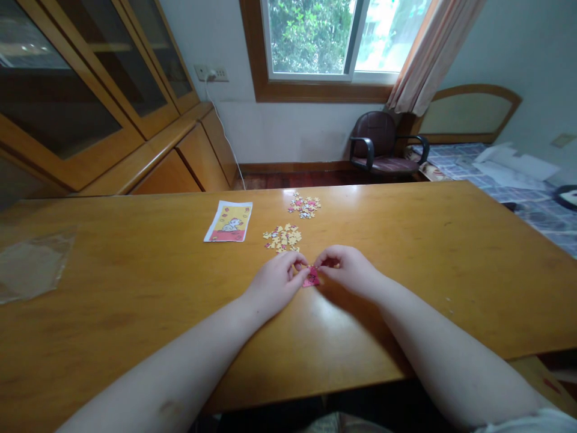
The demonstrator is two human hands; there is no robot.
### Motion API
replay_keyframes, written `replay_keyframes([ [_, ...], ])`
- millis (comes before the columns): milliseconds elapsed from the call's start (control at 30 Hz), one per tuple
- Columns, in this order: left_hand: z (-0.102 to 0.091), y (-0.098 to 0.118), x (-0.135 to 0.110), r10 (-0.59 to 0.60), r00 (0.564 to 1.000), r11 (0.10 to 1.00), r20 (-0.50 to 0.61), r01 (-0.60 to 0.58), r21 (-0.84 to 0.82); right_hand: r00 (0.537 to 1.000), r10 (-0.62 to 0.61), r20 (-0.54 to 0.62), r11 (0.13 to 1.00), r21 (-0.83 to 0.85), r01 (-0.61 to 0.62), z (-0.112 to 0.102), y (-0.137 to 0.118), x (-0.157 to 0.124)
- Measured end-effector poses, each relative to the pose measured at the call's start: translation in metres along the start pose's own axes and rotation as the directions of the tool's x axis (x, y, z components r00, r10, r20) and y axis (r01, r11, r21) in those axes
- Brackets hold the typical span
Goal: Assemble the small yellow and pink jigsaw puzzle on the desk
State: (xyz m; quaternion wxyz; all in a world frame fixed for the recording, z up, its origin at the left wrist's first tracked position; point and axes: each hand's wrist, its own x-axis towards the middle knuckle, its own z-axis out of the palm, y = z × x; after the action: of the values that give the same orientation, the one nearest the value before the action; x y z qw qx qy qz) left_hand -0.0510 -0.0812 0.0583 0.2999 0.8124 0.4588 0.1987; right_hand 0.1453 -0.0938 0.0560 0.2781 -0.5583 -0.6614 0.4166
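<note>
Pink flat puzzle patch, left hand and right hand in pinched grip on its edges.

Left hand and right hand were both bare, rounded at the back, tapering at the fingers; nails too small to make out. Left forearm was bare along its visible length, broadening toward the near left, where a small oval mark showed, crease or blemish unclear. Right forearm was likewise bare, wider toward the near right. There, a pale whitish, softly wrinkled cloth sleeve began. Muted brownish-grey cloth showed near centre, garment unclear.
</note>
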Motion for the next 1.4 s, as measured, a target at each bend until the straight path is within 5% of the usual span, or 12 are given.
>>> replay_keyframes([
  [167, 0.005, -0.004, -0.001, 0.023, 1.000, 0.998, -0.001, -0.023, -0.061, 0.995, 0.091, 0.043, 0.892, 0.440, -0.100, 0.016, 0.001, -0.001],
  [400, 0.001, 0.006, -0.007, 0.052, 0.998, 0.989, -0.029, -0.047, 0.137, 0.981, 0.195, 0.025, 0.750, 0.641, -0.165, 0.022, 0.003, 0.003],
  [700, 0.002, 0.004, -0.011, 0.121, 0.985, 0.954, -0.126, -0.080, 0.290, 0.983, 0.182, 0.026, 0.756, 0.635, -0.157, 0.021, 0.001, 0.003],
  [1067, 0.002, 0.010, -0.014, 0.083, 0.996, 0.900, -0.043, -0.056, 0.432, 0.980, 0.193, 0.041, 0.782, 0.597, -0.179, 0.029, 0.006, 0.003],
  [1200, 0.001, 0.009, -0.012, 0.065, 0.998, 0.884, -0.011, -0.052, 0.464, 0.989, 0.137, 0.045, 0.879, 0.455, -0.143, 0.026, 0.005, 0.001],
  [1300, -0.001, 0.008, -0.010, 0.039, 0.999, 0.865, 0.004, -0.036, 0.500, 0.995, 0.031, -0.096, 1.000, 0.009, -0.030, 0.015, 0.003, -0.001],
  [1400, -0.002, 0.008, -0.010, -0.006, 1.000, 0.834, 0.027, -0.010, 0.551, 0.984, -0.119, -0.131, 0.896, -0.442, 0.049, 0.007, 0.003, -0.002],
])
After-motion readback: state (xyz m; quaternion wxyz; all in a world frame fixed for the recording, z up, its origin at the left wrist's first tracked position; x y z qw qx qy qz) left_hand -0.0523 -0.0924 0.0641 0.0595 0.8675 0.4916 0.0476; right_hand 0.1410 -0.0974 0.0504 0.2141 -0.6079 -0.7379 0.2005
